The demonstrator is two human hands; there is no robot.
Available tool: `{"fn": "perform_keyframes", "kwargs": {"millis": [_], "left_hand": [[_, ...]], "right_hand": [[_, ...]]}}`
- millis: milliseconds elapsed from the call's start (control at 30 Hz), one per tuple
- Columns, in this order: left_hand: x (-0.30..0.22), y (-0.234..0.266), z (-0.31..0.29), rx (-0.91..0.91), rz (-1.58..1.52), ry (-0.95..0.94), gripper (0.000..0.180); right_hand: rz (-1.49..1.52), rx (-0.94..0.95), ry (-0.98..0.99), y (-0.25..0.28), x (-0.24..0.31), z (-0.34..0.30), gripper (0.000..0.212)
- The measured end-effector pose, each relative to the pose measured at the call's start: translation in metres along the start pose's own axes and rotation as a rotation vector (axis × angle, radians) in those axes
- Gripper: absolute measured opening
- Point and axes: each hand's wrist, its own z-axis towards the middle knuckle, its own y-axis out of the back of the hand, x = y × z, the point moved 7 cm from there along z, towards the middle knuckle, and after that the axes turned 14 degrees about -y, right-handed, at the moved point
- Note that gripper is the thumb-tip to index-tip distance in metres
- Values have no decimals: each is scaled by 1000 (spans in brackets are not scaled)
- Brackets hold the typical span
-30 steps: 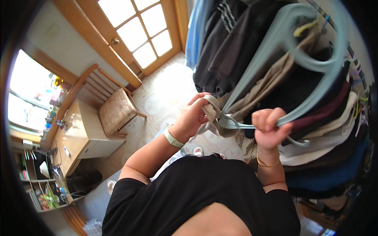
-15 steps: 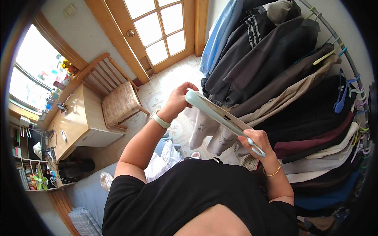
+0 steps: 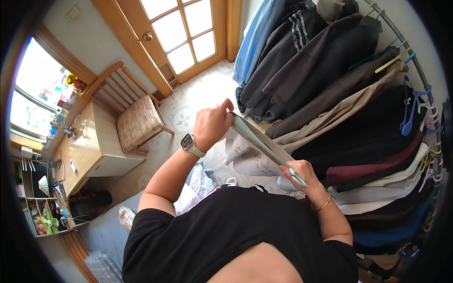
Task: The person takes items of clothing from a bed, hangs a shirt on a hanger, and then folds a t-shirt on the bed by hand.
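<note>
In front of my chest I hold up a pale mint plastic clothes hanger [image 3: 257, 137], tilted down toward the right. My left hand [image 3: 211, 123] is closed at its upper left end, fingertips curled over the edge; exactly what they pinch is partly hidden. My right hand [image 3: 301, 173] grips the lower right end, where a rounded tip sticks out past the fingers. Beneath the hanger hangs a light grey garment [image 3: 245, 158] with a faint printed pattern. Its upper part is hidden behind the hanger and hands.
A curved metal rail [image 3: 394, 30] on the right carries several dark and light clothes [image 3: 325, 89] on coloured hangers. To the left stand a wooden chair [image 3: 138, 123] and a desk [image 3: 96, 127]. A glazed wooden door [image 3: 186, 35] is ahead; a bed [image 3: 101, 214] lies lower left.
My left wrist has turned, bringing the watch face into view. The hanger has rotated, showing a narrower edge. My right hand has shifted slightly left, and the grey garment hangs more gathered.
</note>
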Motion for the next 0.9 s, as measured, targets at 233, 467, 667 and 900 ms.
{"fn": "perform_keyframes", "kwargs": {"millis": [233, 467, 667, 900], "left_hand": [[-57, -20, 6, 321, -276, -115, 18], [-86, -9, 23, 254, -241, -612, 65], [-104, -12, 45, 313, -388, -698, 24], [-125, -70, 70, 441, -746, -621, 22]], "right_hand": [[-237, 105, 29, -29, -4, -2, 49], [165, 74, -136, 49, 25, -23, 51], [197, -193, -40, 119, 30, -73, 61], [351, 81, -620, 117, -28, -189, 52]]}}
